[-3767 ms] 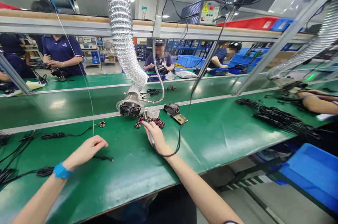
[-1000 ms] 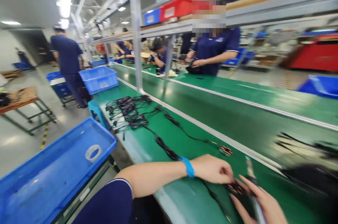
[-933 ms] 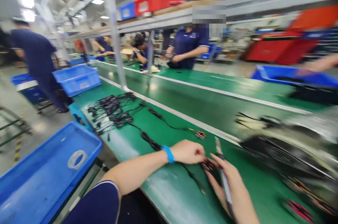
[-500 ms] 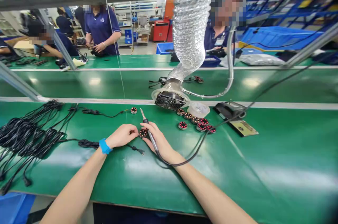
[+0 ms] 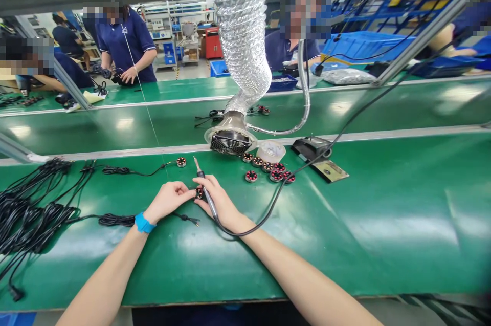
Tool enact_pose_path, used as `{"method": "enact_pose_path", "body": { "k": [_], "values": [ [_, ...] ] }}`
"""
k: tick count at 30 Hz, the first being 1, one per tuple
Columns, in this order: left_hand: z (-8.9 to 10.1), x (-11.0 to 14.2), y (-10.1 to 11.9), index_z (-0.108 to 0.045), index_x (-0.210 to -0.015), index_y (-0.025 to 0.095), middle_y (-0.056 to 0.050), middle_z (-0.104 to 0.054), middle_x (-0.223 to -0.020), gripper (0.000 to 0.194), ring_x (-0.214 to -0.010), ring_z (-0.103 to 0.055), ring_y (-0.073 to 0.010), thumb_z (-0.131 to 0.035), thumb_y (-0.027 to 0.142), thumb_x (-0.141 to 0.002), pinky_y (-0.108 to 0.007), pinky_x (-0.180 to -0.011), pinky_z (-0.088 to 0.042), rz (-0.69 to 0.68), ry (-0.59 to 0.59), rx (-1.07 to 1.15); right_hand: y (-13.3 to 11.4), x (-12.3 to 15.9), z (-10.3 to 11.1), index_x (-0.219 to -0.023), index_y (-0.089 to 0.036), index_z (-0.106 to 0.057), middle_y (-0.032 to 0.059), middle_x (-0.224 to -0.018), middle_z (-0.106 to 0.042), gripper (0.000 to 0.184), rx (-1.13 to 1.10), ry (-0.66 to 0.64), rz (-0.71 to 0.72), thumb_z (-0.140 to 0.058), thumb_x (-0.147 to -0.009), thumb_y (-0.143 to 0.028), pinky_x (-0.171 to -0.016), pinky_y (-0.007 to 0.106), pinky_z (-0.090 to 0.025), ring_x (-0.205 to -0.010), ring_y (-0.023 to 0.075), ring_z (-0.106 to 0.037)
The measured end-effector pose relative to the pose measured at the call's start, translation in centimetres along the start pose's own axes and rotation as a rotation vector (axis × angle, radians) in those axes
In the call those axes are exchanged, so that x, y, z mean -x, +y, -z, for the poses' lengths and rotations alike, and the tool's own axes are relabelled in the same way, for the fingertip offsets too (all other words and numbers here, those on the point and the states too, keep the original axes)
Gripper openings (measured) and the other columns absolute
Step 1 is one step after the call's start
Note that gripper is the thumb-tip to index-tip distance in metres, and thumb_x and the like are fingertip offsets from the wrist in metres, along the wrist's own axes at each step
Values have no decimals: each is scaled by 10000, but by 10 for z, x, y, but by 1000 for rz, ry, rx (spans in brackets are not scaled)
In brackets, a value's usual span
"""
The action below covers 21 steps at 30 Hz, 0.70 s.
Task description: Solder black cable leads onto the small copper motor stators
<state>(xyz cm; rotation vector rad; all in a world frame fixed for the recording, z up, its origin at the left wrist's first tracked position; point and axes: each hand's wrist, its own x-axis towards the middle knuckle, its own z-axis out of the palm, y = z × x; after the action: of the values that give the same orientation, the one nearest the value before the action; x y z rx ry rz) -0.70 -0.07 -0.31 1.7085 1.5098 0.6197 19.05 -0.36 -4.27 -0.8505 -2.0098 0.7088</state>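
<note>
My right hand (image 5: 218, 204) is closed round a soldering iron (image 5: 210, 200), its tip pointing up and away from me. The thumb and fingertips of that hand also steady a small round motor stator (image 5: 198, 192) with copper windings. From the other side my left hand (image 5: 169, 200), with a blue wristband (image 5: 144, 222), pinches at the stator's edge; its fingertips partly cover it. Just beyond lies another stator (image 5: 181, 162) beside a thin cable end. A black cable (image 5: 186, 218) with bared wire ends lies under my left wrist.
Several stators (image 5: 268, 167) sit by a round translucent container (image 5: 271, 152) under the fume extractor (image 5: 230, 140). A soldering iron stand (image 5: 320, 158) is to the right. Bundled black cables (image 5: 36, 208) cover the left. The iron's cord (image 5: 268, 213) loops over my right forearm. Co-workers sit and stand opposite.
My view has swung left over the cables and back to the bench. A stator has come between my hands since the earliest frame. Lately my left fingers have moved onto its edge.
</note>
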Motion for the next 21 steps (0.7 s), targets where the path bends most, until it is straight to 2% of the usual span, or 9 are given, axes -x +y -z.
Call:
{"method": "enact_pose_path", "body": {
  "k": [3, 8, 12, 17, 19, 21],
  "values": [
    [-5, 0, -2, -635, -719, 156, 9, -565, -623, 360, -593, -454, -135, -604, 509, -782, -248, -557, -316, -22, -36, -13, -2, 0, 1, -1356, -279, -434, 72, -1202, -467, 605, 12, 5, 1, -647, -828, -73, -907, 345, -512, -967, 173, -590],
    [-8, -3, -6, -601, -699, 164, 7, -574, -644, 278, -607, -476, -141, -578, 435, -756, -254, -593, -359, -7, -41, 101, -4, 0, 2, -1344, -263, -441, 73, -1192, -464, 603, 31, 2, -9, -663, -818, -70, -899, 345, -509, -962, 176, -580],
    [-10, -5, -7, -564, -663, 177, 17, -551, -628, 222, -604, -482, -140, -549, 389, -726, -254, -601, -363, 13, 46, 157, -3, 0, 2, -1341, -256, -452, 72, -1189, -461, 611, 36, 6, -7, -673, -804, -67, -903, 334, -499, -981, 180, -570],
    [-9, -3, -3, -602, -720, 173, -6, -600, -689, 248, -655, -528, -158, -543, 411, -754, -260, -627, -398, -28, 188, 126, -3, 0, 3, -1356, -261, -446, 71, -1201, -452, 636, 36, -1, -19, -686, -795, -80, -918, 336, -488, -995, 180, -567],
    [-6, -1, -1, -618, -773, 176, -7, -612, -722, 266, -658, -537, -155, -545, 431, -791, -256, -628, -409, -63, 207, 101, -3, 0, 4, -1358, -256, -444, 71, -1196, -453, 641, 41, 1, -21, -692, -792, -85, -919, 340, -487, -1002, 183, -562],
    [-4, 1, 1, -641, -851, 184, -5, -619, -750, 273, -654, -535, -150, -551, 440, -824, -253, -624, -408, -115, 170, 19, -3, 0, 5, -1361, -259, -436, 68, -1192, -455, 653, 37, 1, -18, -696, -788, -86, -919, 342, -488, -1008, 184, -558]
  ]
}}
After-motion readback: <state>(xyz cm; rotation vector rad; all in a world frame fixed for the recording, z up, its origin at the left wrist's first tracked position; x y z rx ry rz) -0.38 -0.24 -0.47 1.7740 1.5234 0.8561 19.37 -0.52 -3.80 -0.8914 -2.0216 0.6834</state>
